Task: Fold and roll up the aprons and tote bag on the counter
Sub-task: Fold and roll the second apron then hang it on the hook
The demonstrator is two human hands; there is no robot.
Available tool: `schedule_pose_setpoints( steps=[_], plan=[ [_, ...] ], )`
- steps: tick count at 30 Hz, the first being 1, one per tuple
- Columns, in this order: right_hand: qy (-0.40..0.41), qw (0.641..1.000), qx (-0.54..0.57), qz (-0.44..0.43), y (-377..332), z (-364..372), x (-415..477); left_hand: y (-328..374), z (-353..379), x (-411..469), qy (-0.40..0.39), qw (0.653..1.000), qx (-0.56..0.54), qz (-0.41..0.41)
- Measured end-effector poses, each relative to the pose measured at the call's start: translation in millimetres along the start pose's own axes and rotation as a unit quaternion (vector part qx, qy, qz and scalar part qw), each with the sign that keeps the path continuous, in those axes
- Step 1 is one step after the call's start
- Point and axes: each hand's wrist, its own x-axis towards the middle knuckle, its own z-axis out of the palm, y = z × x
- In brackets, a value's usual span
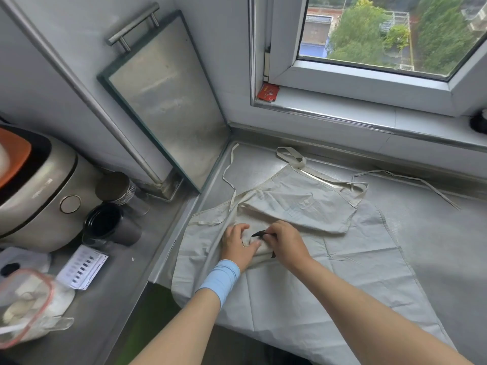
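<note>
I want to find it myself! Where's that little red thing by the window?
Find the big window above the counter. Follow its white frame to the bottom left corner. The small flat packet tucked there is the only bright red thing; its neighbours are white or grey.

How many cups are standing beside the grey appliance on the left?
2. A metal cup stands farther back by the wall; a dark cup stands just in front of it. The appliance may hide more.

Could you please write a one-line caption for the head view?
Left hand holds a rolled cloth while right hand pinches its black strap, atop aprons on the counter.
</note>
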Motion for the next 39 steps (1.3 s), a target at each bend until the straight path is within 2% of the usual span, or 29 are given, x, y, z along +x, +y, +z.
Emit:
schedule_pose_setpoints(
  steps=[4,8,13,16,20,23,26,29,32,35,37,39],
  plan=[
    [0.01,0.997,0.068,0.03,-20,-10,2,6,-10,-4,-0.06,0.995,0.083,0.005],
    [0.007,0.995,0.092,0.046,-46,-31,7,28,-28,-1,-0.092,0.994,-0.031,-0.045],
    [-0.037,0.999,-0.02,-0.003,-87,-69,24,61,-57,8,-0.145,0.989,0.008,0.024],
    [-0.029,0.999,0.007,-0.019,-113,-97,35,91,-83,10,-0.163,0.984,0.02,0.073],
    [0.001,0.997,0.073,-0.007,-142,-122,42,117,-109,11,-0.113,0.988,-0.016,0.103],
    [0.025,0.996,0.076,-0.027,-172,-140,52,144,-122,10,-0.032,0.989,-0.076,0.124],
    [0.059,0.99,0.125,-0.039,-205,-163,65,177,-144,15,0.055,0.981,-0.133,0.132],
    [0.083,0.981,0.169,-0.053,-239,-193,79,212,-174,23,0.089,0.967,-0.189,0.143],
    [0.098,0.979,0.167,-0.064,-270,-219,90,247,-205,29,0.142,0.965,-0.142,0.168],
    [0.097,0.973,0.206,-0.022,-304,-241,98,284,-234,34,0.201,0.958,-0.075,0.187],
    [0.085,0.975,0.205,-0.012,-327,-256,98,309,-253,38,0.229,0.951,-0.069,0.198],
    [0.11,0.969,0.218,-0.042,-348,-272,101,334,-272,42,0.234,0.945,-0.089,0.212]
  ],
)
